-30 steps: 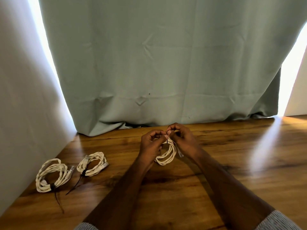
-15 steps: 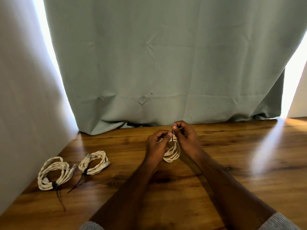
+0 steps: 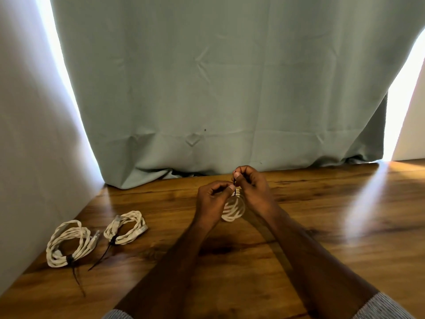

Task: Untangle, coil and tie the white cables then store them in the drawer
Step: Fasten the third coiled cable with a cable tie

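Holding the third white coil [image 3: 233, 209] at centre frame, the left hand [image 3: 212, 202] pinches its top between thumb and fingers while the right hand [image 3: 251, 189] pinches the tail of a thin black tie [image 3: 234, 180] just above it. Two finished coils [image 3: 69, 245] [image 3: 125, 227], each bound with a black tie, lie at lower left on the wooden tabletop [image 3: 345, 226]. By this evidence, tying is two-thirds complete; cinching this tie and storing all three remain, and no drawer is visible.

Backlit curtain [image 3: 218, 88], blown-out side gaps, glare on tabletop [image 3: 368, 203].
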`<state>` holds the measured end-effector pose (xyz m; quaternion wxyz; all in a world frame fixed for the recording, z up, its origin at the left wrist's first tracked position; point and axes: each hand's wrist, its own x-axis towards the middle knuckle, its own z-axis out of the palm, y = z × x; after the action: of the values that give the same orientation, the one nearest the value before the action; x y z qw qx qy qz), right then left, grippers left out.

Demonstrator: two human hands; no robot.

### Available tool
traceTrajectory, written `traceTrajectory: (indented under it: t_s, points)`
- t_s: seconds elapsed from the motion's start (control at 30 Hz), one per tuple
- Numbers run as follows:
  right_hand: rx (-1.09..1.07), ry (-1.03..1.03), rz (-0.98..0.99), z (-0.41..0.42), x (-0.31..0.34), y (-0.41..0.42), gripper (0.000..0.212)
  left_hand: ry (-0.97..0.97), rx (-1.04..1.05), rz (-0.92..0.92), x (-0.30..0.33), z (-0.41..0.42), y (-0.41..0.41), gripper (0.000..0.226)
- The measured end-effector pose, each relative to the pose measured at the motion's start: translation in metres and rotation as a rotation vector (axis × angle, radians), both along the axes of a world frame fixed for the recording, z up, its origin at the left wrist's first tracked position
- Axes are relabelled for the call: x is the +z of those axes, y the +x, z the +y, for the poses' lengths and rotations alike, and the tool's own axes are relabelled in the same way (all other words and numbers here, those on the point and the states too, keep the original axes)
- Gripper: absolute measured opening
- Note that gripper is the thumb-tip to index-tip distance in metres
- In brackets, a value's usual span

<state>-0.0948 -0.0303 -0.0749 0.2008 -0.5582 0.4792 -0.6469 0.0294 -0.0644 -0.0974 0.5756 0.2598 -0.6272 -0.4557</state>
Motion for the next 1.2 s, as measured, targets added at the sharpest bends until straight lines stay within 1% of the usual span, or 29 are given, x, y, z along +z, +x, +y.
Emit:
traceTrajectory:
  t_s: [0.07,0.2,0.3,0.4,0.5,0.57,0.6,0.63,0.67,0.7,0.77,0.8,0.87,0.93,0.97,1.03,1.07,1.13,1.2]
  points:
    - [0.012,0.019,-0.007,-0.001,-0.001,0.002,0.013,0.025,-0.004,0.032,0.001,0.002,0.0,0.005]
    - [0.021,0.022,-0.069,0.003,0.004,0.004,0.015,0.015,0.029,0.008,0.002,-0.001,0.001,0.012]
    - [0.033,0.012,-0.107,0.008,0.007,0.006,0.018,-0.053,0.06,-0.064,0.004,-0.001,0.002,0.012]
    - [0.0,-0.023,-0.116,0.008,0.012,0.006,0.02,-0.14,0.107,-0.132,0.006,0.0,0.004,0.004]
    - [-0.025,-0.042,-0.069,0.009,0.009,0.007,0.018,-0.229,0.177,-0.22,0.005,-0.004,0.006,0.016]
    - [-0.036,-0.038,-0.045,0.01,0.011,0.01,0.019,-0.259,0.228,-0.316,0.002,-0.007,0.009,0.017]
    - [-0.058,-0.066,-0.092,0.011,0.018,0.01,0.022,-0.288,0.246,-0.418,-0.002,-0.007,0.011,0.016]
    - [-0.092,-0.127,-0.187,0.012,0.028,0.006,0.025,-0.318,0.233,-0.532,-0.006,-0.004,0.013,0.015]
    - [-0.143,-0.196,-0.268,0.012,0.039,-0.002,0.025,-0.32,0.198,-0.59,-0.01,-0.004,0.015,0.013]
    - [-0.184,-0.24,-0.287,0.014,0.049,-0.012,0.022,-0.283,0.139,-0.555,-0.013,-0.005,0.016,0.014]
    - [-0.252,-0.215,-0.166,0.02,0.05,-0.031,0.013,-0.248,0.086,-0.534,-0.017,-0.006,0.016,0.032]
    - [-0.256,-0.176,-0.117,0.022,0.042,-0.036,0.011,-0.282,0.086,-0.57,-0.015,-0.007,0.016,0.036]
    - [-0.211,-0.082,-0.078,0.019,0.022,-0.04,0.009,-0.319,0.042,-0.606,-0.016,-0.009,0.015,0.029]
    - [-0.11,0.02,-0.008,0.014,0.006,-0.036,0.01,-0.306,0.044,-0.573,-0.015,-0.006,0.014,0.018]
    - [-0.065,0.07,0.045,0.011,0.0,-0.033,0.013,-0.271,0.055,-0.525,-0.014,-0.003,0.013,0.016]
    - [0.017,0.149,0.15,0.011,-0.009,-0.023,0.015,-0.143,0.063,-0.342,-0.012,0.001,0.014,0.015]
    - [0.066,0.185,0.179,0.014,-0.012,-0.018,0.015,-0.061,0.061,-0.246,-0.009,0.002,0.015,0.016]
    - [0.159,0.226,0.219,0.016,-0.015,-0.013,0.024,0.081,0.021,-0.093,-0.005,0.004,0.016,0.025]
    - [0.193,0.177,0.293,0.015,-0.013,-0.018,0.03,0.143,-0.014,-0.015,-0.004,0.003,0.017,0.036]
